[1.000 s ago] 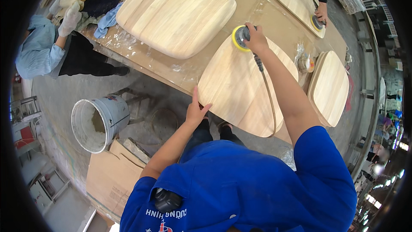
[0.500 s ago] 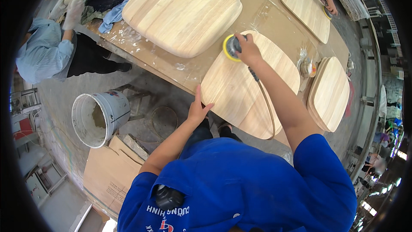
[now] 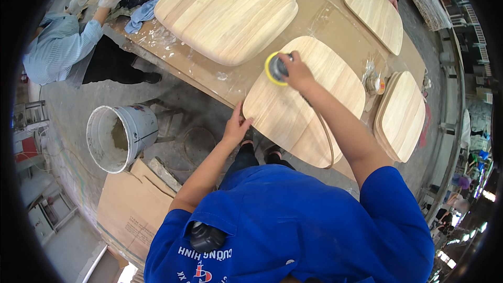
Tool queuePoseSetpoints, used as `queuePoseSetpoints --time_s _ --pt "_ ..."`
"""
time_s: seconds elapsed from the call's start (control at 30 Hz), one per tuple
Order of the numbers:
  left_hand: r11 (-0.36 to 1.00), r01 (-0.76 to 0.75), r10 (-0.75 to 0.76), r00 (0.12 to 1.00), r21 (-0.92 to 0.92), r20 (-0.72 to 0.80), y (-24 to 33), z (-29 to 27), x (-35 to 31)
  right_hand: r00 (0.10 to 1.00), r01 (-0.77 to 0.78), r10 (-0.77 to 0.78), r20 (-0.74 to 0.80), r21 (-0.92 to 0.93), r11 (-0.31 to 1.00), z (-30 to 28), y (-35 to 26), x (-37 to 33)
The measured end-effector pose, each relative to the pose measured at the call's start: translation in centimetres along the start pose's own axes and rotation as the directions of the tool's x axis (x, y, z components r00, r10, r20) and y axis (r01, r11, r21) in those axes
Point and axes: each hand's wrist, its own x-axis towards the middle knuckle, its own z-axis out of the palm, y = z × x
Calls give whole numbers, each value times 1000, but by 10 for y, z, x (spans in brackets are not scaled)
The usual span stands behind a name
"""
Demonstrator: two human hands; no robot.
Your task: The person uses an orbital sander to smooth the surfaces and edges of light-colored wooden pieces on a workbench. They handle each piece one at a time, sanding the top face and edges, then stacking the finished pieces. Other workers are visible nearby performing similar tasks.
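Note:
A pale rounded wooden panel [image 3: 298, 110] lies on the covered table in front of me. My right hand [image 3: 298, 72] is closed over a round sander [image 3: 276, 68] with a yellow rim, which rests on the panel's left part. From under my right hand a hose [image 3: 326, 136] curves down across the panel to its near edge. My left hand [image 3: 237, 126] grips the panel's left edge, its thumb near the top face; some of its fingers are hidden.
A thick stack of panels [image 3: 225, 15] stands farther left, a smaller stack [image 3: 403, 118] at right. Tape rolls [image 3: 374, 85] sit between panels. Across the table a co-worker sands another panel [image 3: 374, 15]. A gloved person [image 3: 63, 47] is at left, above a bucket [image 3: 123, 136].
The sander and my right hand have slid slightly left and toward me. The far co-worker's sander has moved to their panel's far end. The gloved person's hand has shifted right.

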Motion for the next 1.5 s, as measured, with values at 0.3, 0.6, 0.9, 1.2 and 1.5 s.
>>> queuePoseSetpoints --time_s 0.3,0.6,0.9,1.2,1.5 --pt "982 -97 38 941 -162 -337 4 -70 13 994 35 -33 106 -17 999 30 -41 -27" --pt "993 -72 42 952 -89 -303 31 -76 30 949 248 -242 205 -6 969 69 -80 -112" --pt "991 -83 92 992 104 -82 30 -40 54 992 6 -12 123 47 999 52 -31 -140" --pt "778 -271 218 963 567 160 45 -8 61 983 -182 178 43 127 975 61 25 -261" --pt "757 -294 206 955 584 214 39 -12 71 693 -573 679 -241 387 722 57 145 -367"
